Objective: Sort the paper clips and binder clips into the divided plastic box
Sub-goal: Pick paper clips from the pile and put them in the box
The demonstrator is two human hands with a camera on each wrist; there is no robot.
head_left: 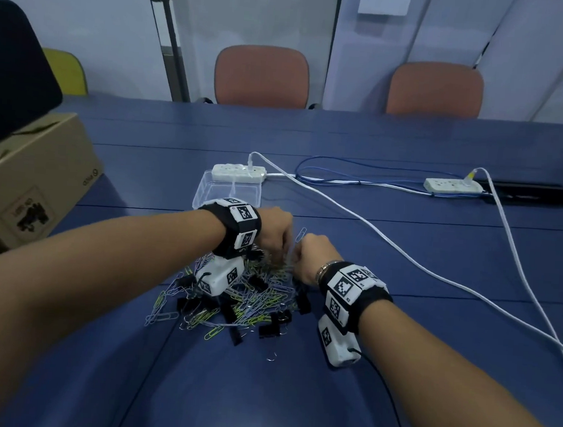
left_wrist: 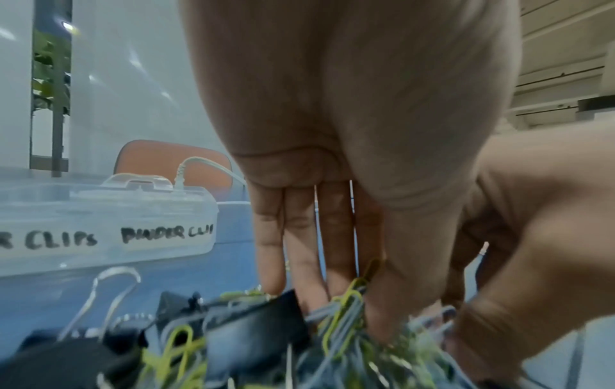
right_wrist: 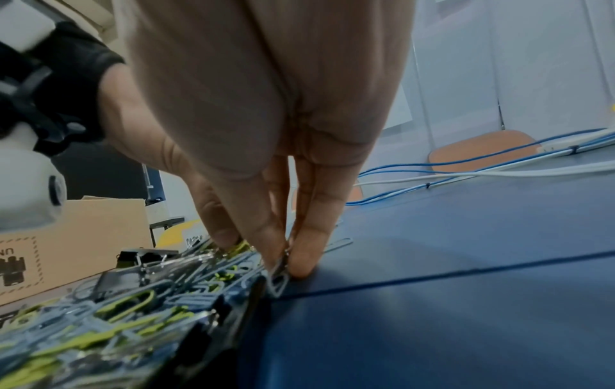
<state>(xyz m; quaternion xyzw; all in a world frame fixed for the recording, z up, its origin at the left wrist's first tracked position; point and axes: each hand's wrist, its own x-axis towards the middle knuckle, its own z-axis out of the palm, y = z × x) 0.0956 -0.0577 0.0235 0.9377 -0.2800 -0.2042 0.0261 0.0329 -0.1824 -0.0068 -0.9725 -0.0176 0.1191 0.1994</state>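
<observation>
Both hands dig into the far edge of the clip pile (head_left: 234,296) on the blue table (head_left: 404,255). The left hand (head_left: 273,232) pinches a bunch of paper clips (left_wrist: 346,302) with straight fingers; the right hand (head_left: 310,257) pinches one silver clip (right_wrist: 278,279). The clear box (head_left: 230,188) stands just beyond them.

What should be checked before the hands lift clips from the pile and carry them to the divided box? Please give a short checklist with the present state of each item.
1. Divided plastic box open and reachable behind the pile: ok.
2. Compartment labels readable: ok; the left wrist view shows "CLIPS" and "BINDER CLIP" on the box's front wall.
3. Right hand holds only one kind: cannot tell; its fingertips pinch a silver paper clip at the pile's edge, more may be tangled.
4. Left hand grip: cannot tell; its fingers reach into the paper clips and binder clips pile, blurred.
5. White cable clear of the path to the box: ok, it lies to the right.
</observation>
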